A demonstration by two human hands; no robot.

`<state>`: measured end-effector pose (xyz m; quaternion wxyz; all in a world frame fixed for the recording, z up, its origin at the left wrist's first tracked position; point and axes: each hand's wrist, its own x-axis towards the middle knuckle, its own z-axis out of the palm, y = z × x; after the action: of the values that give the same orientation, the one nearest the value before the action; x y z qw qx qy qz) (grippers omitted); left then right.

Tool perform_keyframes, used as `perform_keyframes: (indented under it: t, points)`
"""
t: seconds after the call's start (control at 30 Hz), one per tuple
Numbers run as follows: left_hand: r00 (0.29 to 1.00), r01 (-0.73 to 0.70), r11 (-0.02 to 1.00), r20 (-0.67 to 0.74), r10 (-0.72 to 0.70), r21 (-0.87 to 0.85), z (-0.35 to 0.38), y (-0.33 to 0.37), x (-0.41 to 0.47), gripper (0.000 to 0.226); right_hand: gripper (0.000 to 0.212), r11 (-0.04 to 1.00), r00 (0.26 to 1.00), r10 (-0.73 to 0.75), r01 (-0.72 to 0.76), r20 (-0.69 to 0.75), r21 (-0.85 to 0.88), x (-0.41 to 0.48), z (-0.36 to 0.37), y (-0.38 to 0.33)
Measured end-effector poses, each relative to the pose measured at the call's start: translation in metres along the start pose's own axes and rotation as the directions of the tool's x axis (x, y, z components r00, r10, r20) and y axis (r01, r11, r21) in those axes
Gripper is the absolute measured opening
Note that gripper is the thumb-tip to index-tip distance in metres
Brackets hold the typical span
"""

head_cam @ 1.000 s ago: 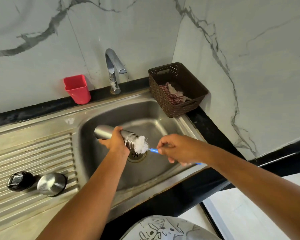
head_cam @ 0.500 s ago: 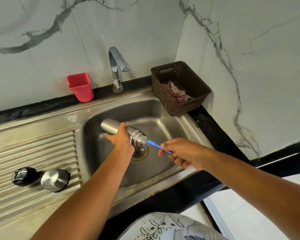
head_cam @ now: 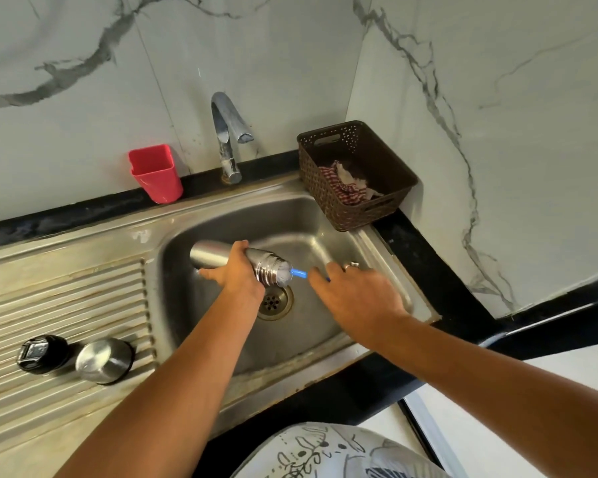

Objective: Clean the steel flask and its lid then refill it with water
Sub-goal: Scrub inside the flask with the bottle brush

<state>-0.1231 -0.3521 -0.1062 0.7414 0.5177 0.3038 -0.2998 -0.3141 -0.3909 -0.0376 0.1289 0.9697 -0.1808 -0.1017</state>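
The steel flask (head_cam: 209,254) lies horizontal above the sink basin (head_cam: 304,229), mouth pointing right, with my left hand (head_cam: 237,272) wrapped around its middle. A bottle brush with a blue handle (head_cam: 299,272) is pushed into the flask's mouth; its bristles are mostly hidden inside. My right hand (head_cam: 356,294) holds the handle's outer end, palm down, close to the mouth. On the ribbed drainboard at the left sit a black lid (head_cam: 42,353) and a steel cap (head_cam: 104,360), side by side.
A chrome tap (head_cam: 227,132) stands behind the basin with no water running. A red cup (head_cam: 156,174) is left of it, and a brown basket (head_cam: 387,174) holding a cloth is at the back right. The drain (head_cam: 273,300) lies below the flask.
The white brush head was outside the flask's mouth, then slid in. My right hand has moved left toward the mouth, so less blue handle shows.
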Motion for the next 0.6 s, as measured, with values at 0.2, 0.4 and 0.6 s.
perform_keyframes:
  t: [0.2,0.4,0.6]
  points:
    - [0.999,-0.006,0.999,0.051,0.004,0.052,-0.004,-0.007,0.002,0.113,0.027,-0.107,0.777,0.049,-0.621,0.628,0.777,0.004,0.010,0.004]
    - [0.986,0.015,0.999,0.163,-0.023,0.052,0.002,0.002,-0.002,0.114,0.028,-0.419,0.688,-0.152,-0.695,0.709,0.585,-0.001,-0.001,0.006]
    - [0.998,-0.002,0.999,0.064,0.004,-0.041,0.008,-0.001,-0.004,0.120,0.037,0.975,0.992,0.122,-0.122,0.008,0.184,0.007,-0.004,0.009]
